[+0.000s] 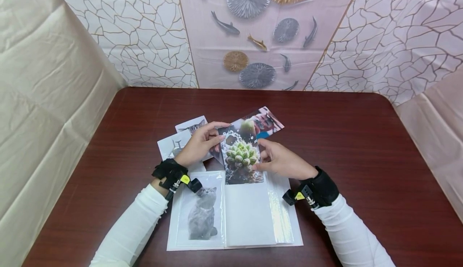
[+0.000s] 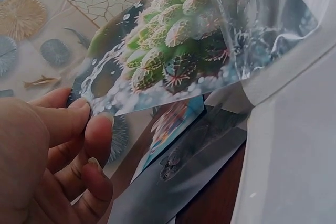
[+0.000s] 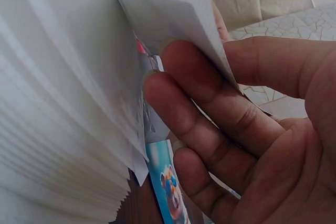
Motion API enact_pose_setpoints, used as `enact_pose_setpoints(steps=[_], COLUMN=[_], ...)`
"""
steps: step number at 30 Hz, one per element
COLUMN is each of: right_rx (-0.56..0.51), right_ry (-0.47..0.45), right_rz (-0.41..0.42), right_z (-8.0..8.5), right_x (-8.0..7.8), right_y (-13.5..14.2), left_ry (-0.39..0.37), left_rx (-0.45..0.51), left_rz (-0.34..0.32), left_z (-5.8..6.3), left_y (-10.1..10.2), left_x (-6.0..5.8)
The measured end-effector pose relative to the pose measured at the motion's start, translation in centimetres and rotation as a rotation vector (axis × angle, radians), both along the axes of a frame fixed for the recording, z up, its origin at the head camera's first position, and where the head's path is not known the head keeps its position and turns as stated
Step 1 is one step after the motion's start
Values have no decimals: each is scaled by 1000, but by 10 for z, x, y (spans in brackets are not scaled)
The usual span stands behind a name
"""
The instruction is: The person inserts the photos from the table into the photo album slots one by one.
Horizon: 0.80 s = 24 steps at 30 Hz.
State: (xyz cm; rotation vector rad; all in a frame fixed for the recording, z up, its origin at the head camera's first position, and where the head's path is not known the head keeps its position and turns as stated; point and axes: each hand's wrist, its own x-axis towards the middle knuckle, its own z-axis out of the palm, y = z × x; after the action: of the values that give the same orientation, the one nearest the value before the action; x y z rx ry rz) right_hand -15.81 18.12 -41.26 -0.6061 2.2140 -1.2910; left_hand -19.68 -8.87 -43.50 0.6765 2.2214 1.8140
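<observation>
A photo of a green succulent (image 1: pixel 241 156) stands over the top edge of an open photo album (image 1: pixel 249 218). My left hand (image 1: pixel 199 146) pinches its upper left corner between thumb and fingers. At the right edge, my right hand (image 1: pixel 285 160) holds it, thumb on the front and fingers against the white back (image 3: pixel 163 19). In the left wrist view, the photo's lower end lies behind the clear plastic of a page pocket (image 2: pixel 262 30). A grey cat picture (image 1: pixel 202 216) fills the album's left page.
Several loose photos lie behind the album: a pale one with a glass (image 1: pixel 171 146), a cat one (image 1: pixel 191 125) and a pink and blue one (image 1: pixel 268 122). All rest on a dark red-brown table (image 1: pixel 343 138). A patterned cloth (image 1: pixel 144 29) hangs behind the table.
</observation>
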Motion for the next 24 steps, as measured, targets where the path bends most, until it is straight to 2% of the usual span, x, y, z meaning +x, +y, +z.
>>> enact_pose_setpoints(steps=[10, 24], right_rx=[6, 5], right_ry=[-11, 4], right_rz=[-9, -22], right_z=[2, 2], right_x=[2, 0], right_y=[0, -2], left_ry=[4, 3], left_rx=[-28, -68], left_rz=[-3, -8], left_z=[-4, -3], left_y=[-1, -2], left_x=[-1, 0])
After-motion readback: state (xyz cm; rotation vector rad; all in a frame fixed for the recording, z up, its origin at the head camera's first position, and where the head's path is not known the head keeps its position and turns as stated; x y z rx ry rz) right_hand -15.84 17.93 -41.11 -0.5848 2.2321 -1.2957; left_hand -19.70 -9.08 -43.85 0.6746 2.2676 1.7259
